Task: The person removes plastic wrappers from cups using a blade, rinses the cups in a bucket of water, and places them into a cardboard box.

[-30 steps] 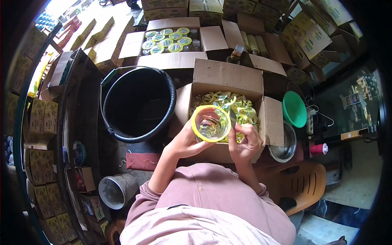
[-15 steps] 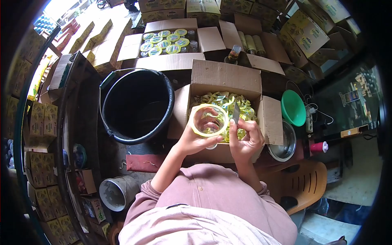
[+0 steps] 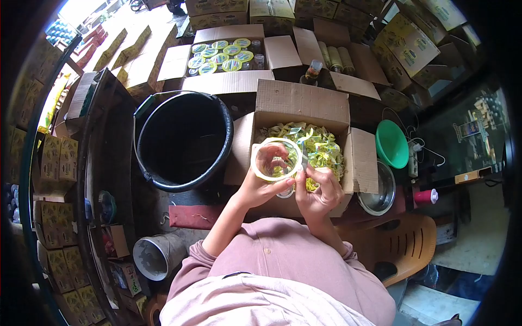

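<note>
My left hand (image 3: 255,187) is wrapped round a clear plastic cup (image 3: 278,178) with a pale yellow rim, its round mouth tilted up toward me. In my right hand (image 3: 319,194) a thin, flat metal blade (image 3: 304,154) is pinched between thumb and fingers. The blade stands at the right side of the cup's rim; whether it touches the rim I cannot tell. Behind and below both hands is an open cardboard box (image 3: 302,103) filled with yellow and green plastic scraps (image 3: 322,149).
Left of the box stands a large black bucket (image 3: 228,133). A green bowl (image 3: 392,144) and a metal bowl (image 3: 385,198) lie to the right. Further back, a carton (image 3: 225,81) holds several yellow-lidded cups (image 3: 231,65). An orange chair (image 3: 413,244) is at the lower right.
My right hand has moved left and slightly down, bringing the blade from beside the cup to its rim. The cup in my left hand has shifted slightly left.
</note>
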